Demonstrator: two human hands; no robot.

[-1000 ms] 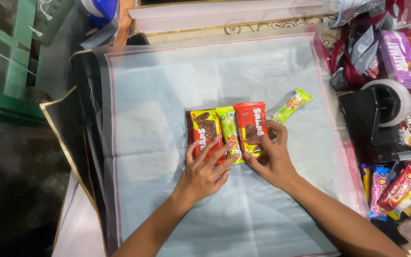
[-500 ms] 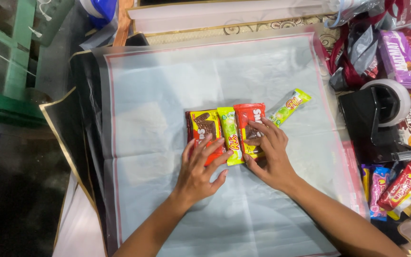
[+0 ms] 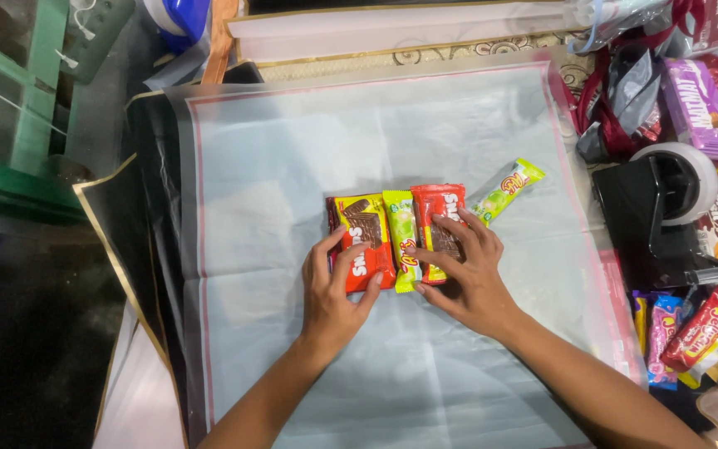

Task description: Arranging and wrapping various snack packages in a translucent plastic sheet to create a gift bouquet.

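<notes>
The left hand [image 3: 331, 293] lay flat, fingers spread, on a red snack pack [image 3: 361, 241]. The right hand [image 3: 464, 274] lay flat too, fingers apart, pressing a second red pack [image 3: 437, 214] and apparently touching the green pack [image 3: 402, 237] between the two. All three sat side by side under the fingertips on a clear sheet [image 3: 292, 166]. Just beyond the right fingertips lay a tilted green bar [image 3: 508, 188]. Well right stood a tape dispenser [image 3: 662, 212].
</notes>
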